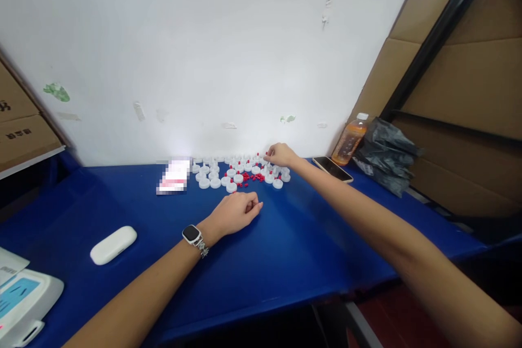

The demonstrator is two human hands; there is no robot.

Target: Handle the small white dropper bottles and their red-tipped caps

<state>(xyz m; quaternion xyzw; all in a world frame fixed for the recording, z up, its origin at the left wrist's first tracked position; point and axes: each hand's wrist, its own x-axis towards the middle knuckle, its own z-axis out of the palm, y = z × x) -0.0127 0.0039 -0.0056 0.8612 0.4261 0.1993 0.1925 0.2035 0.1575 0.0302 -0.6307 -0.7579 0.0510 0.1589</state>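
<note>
Many white round caps with upright nozzles stand together at the back of the blue table, against the wall. Some of the nozzles have small red tips on them. Loose small red tips lie in a pile among the white caps. My right hand reaches to the back right of this group, its thumb and fingers pinched at a red-tipped nozzle cap. In front of the caps, my left hand rests low over the table with its fingers curled in. Whatever may be inside those fingers is hidden.
A blurred white-and-pink item lies left of the caps. Nearer stand a white oval case and a white device. On the right are a phone, an orange drink bottle and a black plastic bag. Cardboard boxes flank both sides.
</note>
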